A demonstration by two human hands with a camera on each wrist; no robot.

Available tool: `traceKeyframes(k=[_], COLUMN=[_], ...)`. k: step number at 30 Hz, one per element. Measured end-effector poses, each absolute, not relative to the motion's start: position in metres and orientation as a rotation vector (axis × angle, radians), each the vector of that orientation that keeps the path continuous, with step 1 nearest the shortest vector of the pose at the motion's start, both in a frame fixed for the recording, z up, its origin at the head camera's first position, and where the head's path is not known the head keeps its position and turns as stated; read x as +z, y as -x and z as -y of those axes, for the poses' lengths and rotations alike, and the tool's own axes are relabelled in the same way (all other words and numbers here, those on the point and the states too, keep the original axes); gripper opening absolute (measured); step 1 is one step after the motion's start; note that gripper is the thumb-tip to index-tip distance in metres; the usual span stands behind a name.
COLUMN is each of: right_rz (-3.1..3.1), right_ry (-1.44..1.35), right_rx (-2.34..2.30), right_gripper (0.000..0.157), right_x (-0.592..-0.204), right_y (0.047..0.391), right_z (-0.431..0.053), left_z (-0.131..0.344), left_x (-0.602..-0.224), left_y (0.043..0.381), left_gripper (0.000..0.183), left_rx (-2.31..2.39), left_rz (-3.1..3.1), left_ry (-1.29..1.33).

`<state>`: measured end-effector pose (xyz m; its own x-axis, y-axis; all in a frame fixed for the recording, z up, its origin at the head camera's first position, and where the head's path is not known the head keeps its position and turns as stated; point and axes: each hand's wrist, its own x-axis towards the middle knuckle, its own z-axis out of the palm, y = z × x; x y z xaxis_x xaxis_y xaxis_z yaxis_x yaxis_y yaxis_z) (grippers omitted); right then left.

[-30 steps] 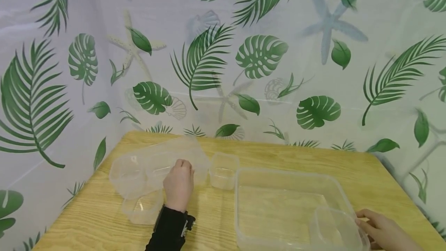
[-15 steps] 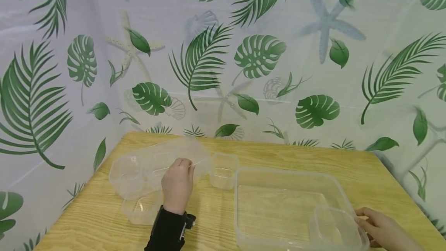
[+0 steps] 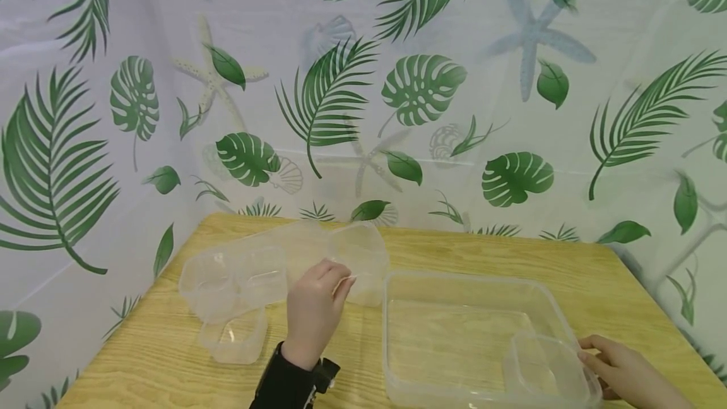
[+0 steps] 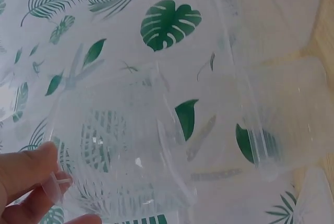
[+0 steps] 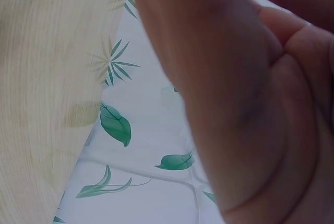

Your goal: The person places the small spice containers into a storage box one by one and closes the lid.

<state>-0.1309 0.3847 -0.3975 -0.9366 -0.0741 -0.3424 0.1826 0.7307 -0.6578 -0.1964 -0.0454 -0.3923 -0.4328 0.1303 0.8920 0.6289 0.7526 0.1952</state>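
My left hand (image 3: 318, 308) pinches the rim of a small clear plastic container (image 4: 120, 151) between thumb and fingers. In the head view this container overlaps the area just left of the large clear plastic box (image 3: 454, 276). My right hand (image 3: 630, 368) is at the right side of that box, its fingertips on the rim. A small clear container (image 3: 548, 371) sits inside the box at its right near corner. The right wrist view shows mostly fingers close up; the box is out of its sight.
Left of my left hand, a frosted clear sheet or lid (image 3: 303, 238) lies by several small clear containers (image 3: 233, 336). Beneath everything is a wood-grain table (image 3: 142, 346). A leaf-patterned white cloth (image 3: 363, 81) hangs behind and at the sides.
My left hand has moved right from the lid area, and a small clear container now shows held at its fingertips. The right hand stays at the large box's rim.
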Motion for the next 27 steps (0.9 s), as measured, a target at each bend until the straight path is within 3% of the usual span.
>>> traceKeyframes(k=[15, 27], right_rz=[-2.561, -2.516], right_ry=[-0.073, 0.049], right_rx=[-1.102, -1.151], right_gripper=[0.044, 0.054], right_x=[-0.398, -0.398], right_y=[0.129, 0.129], right_z=[-0.386, -0.394], left_z=[-0.001, -0.014], left_x=[-0.396, -0.403], left_y=[0.163, 0.154], left_gripper=[0.006, 0.006], left_rx=[-0.773, -0.645], left_rz=[2.075, 2.214], left_ry=[0.908, 1.087])
